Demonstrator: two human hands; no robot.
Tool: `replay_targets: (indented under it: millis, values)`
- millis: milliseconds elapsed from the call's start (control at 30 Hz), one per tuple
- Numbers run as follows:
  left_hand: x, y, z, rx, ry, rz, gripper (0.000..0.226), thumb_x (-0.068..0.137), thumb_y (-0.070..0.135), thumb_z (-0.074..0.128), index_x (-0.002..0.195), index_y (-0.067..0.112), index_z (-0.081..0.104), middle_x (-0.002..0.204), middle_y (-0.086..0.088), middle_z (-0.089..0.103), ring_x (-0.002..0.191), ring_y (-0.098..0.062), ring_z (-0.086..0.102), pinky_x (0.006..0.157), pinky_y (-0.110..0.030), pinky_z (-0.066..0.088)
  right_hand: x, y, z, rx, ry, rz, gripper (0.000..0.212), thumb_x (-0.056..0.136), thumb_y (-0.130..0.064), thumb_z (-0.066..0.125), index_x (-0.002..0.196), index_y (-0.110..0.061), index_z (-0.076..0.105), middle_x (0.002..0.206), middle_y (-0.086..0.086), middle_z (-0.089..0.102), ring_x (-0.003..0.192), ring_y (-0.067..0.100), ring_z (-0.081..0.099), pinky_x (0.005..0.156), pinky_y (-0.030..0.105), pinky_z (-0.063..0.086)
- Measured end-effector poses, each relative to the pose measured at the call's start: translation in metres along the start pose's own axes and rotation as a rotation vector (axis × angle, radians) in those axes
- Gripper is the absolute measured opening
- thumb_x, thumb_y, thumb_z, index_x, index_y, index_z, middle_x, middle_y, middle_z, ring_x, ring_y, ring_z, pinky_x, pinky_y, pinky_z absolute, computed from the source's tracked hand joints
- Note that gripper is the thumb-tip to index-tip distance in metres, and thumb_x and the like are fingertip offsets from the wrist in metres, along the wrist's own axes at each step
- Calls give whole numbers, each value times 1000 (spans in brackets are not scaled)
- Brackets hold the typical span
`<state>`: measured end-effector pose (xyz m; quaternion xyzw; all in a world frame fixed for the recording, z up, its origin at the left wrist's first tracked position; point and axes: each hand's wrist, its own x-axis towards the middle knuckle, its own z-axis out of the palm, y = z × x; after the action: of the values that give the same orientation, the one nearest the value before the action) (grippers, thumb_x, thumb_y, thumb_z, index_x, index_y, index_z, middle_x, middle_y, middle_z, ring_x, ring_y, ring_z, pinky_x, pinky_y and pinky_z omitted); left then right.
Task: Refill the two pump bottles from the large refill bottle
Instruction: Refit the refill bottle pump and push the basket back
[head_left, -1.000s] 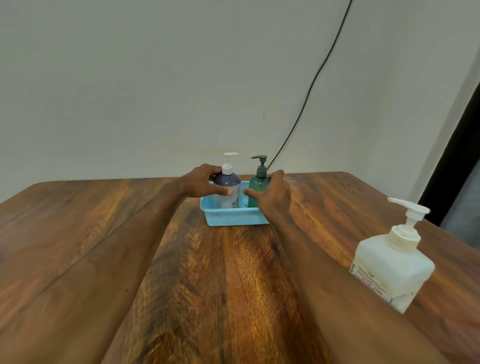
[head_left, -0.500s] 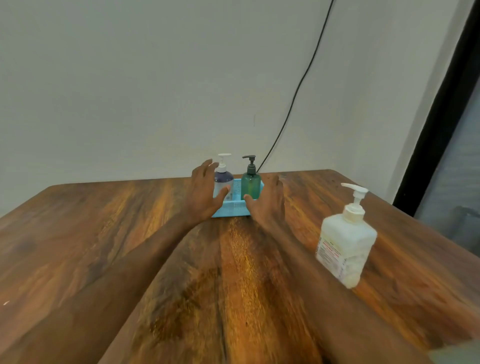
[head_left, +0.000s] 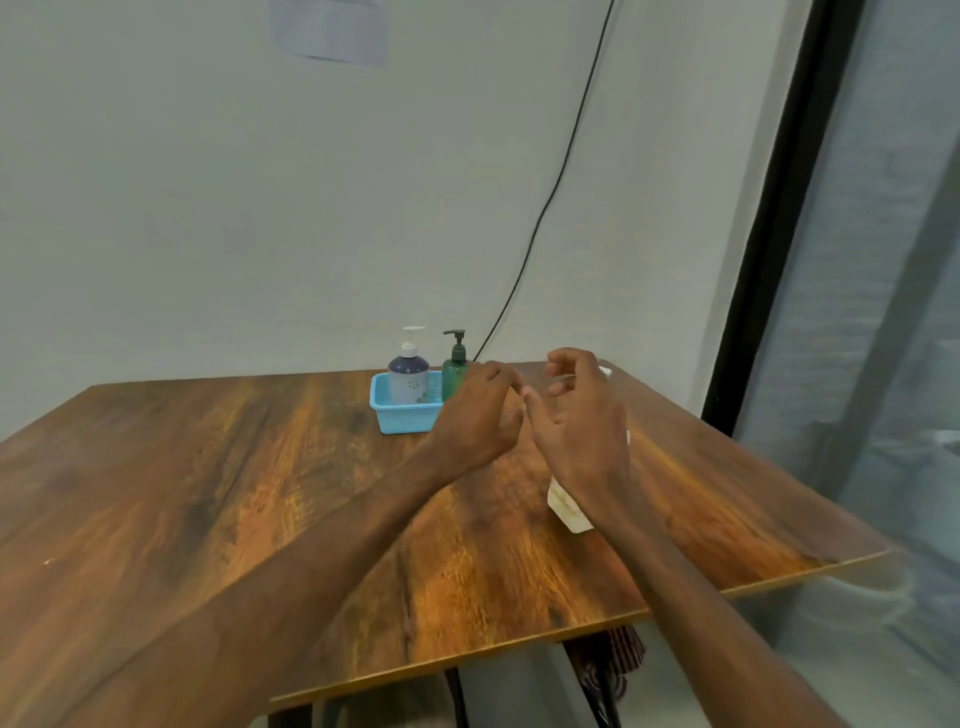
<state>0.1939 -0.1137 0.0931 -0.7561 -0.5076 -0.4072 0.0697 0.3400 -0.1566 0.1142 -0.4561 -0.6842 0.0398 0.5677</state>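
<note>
A purple pump bottle (head_left: 409, 379) with a white pump and a green pump bottle (head_left: 455, 370) with a dark pump stand upright in a small blue basket (head_left: 397, 422) at the far side of the wooden table (head_left: 260, 493). The large white refill bottle (head_left: 567, 510) stands to the right, mostly hidden behind my right hand (head_left: 582, 431); only its lower corner and a bit of its pump show. My right hand is in front of it with fingers spread, holding nothing. My left hand (head_left: 480, 421) hovers just left of it, fingers loosely curled and empty.
A black cable (head_left: 550, 197) runs down the pale wall to behind the basket. The table's right edge lies close to a dark-framed glass panel (head_left: 779, 218). Dark objects sit under the table's near edge (head_left: 602, 670).
Both hands have left the basket and moved right, toward the refill bottle. The view has swung, so the basket now sits left of my hands and the table's right edge shows.
</note>
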Motion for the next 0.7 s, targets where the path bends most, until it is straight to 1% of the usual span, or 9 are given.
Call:
replay_targets:
  millis: [133,167,233,333,400,467,533,633,700]
  values:
    - [6,20,2,9,-133,6,24,92,25,66,115,19,62,123,0,63,113,-14,53,97,-32,48,-8,11,-36,29,135,-70,54,83,-37,79,127,-26,50,117,-10,57,99,7,57,80,26,57]
    - [8,23,3,13,-167,5,25,93,27,66,116,19,62,124,0,63,113,-15,55,98,-35,50,-9,15,-41,22,154,-54,59,81,-38,81,128,-24,48,119,-9,55,103,7,56,83,24,55]
    - [9,31,5,30,-229,-14,26,94,28,66,118,18,61,125,0,63,112,-17,58,96,-36,53,-10,28,-45,-35,159,18,75,75,-41,85,134,-21,43,129,-5,51,116,10,51,93,21,48]
    - [10,34,11,30,-287,-18,26,95,23,65,120,14,60,121,-4,64,104,-18,61,88,-32,55,-13,55,-41,-112,28,192,103,66,-49,89,146,-17,31,144,3,44,133,20,43,106,32,42]
    - [11,31,17,22,-349,-13,29,93,19,66,121,15,59,118,-4,66,100,-18,63,88,-32,57,-17,72,-34,-127,-110,318,115,61,-54,90,148,-16,27,145,5,44,133,23,46,105,41,48]
    - [12,28,23,12,-414,-13,38,92,23,70,127,20,57,122,-1,68,104,-17,66,91,-36,59,-22,89,-24,-114,-211,390,114,57,-58,90,145,-18,30,137,3,52,124,23,56,93,41,57]
    - [17,24,28,10,-470,6,39,93,25,71,130,19,58,123,0,68,106,-17,66,92,-34,58,-30,103,-15,-73,-274,404,101,58,-58,88,139,-21,40,130,-3,59,116,18,63,86,35,59]
    - [29,15,41,15,-509,26,29,95,20,69,123,16,62,115,-2,69,101,-18,66,85,-27,55,-34,118,-6,-33,-318,411,94,63,-64,82,141,-25,45,135,-6,61,119,16,62,95,40,56]
    - [40,4,52,37,-525,-23,26,96,18,68,120,18,61,113,-1,67,101,-19,66,85,-27,55,-25,128,-5,-20,-328,435,91,67,-59,83,142,-26,44,140,-5,59,123,17,61,98,38,53]
